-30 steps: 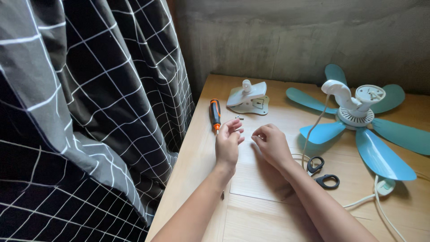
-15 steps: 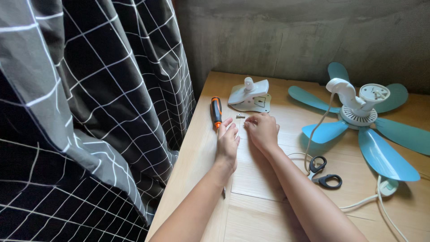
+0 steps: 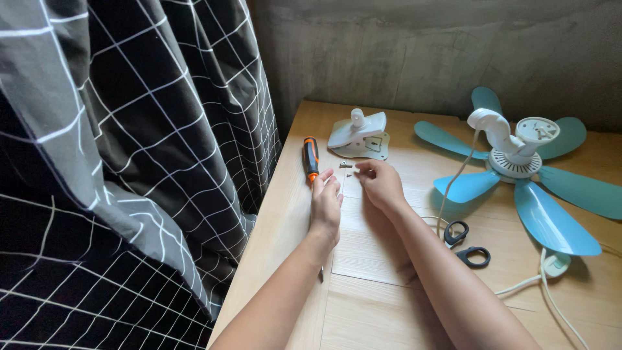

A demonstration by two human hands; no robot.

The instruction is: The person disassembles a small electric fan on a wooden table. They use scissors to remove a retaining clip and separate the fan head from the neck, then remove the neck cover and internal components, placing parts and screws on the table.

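**Small screws near the bench's left edge**

The right hand (image 3: 382,183) pinches a small screw (image 3: 356,170) between thumb and forefinger, its grip closed on it, just in front of the white clamp mount (image 3: 358,135) toward the bench's (image 3: 389,304) far left corner. The left hand (image 3: 326,202) rests flat with fingers loosely open, holding nothing, its fingertips beside the tip of the screwdriver (image 3: 311,158).

Risk, as I judge it: the tiny parts could roll or get brushed off the near left edge into the checked curtain (image 3: 129,162); a loose pinch could drop the screw.

Count: one screwdriver, one clamp mount, one fan (image 3: 518,162) with six blue blades, one pair of scissors (image 3: 465,244), one white cord (image 3: 551,291), and at least two more small parts (image 3: 346,165).
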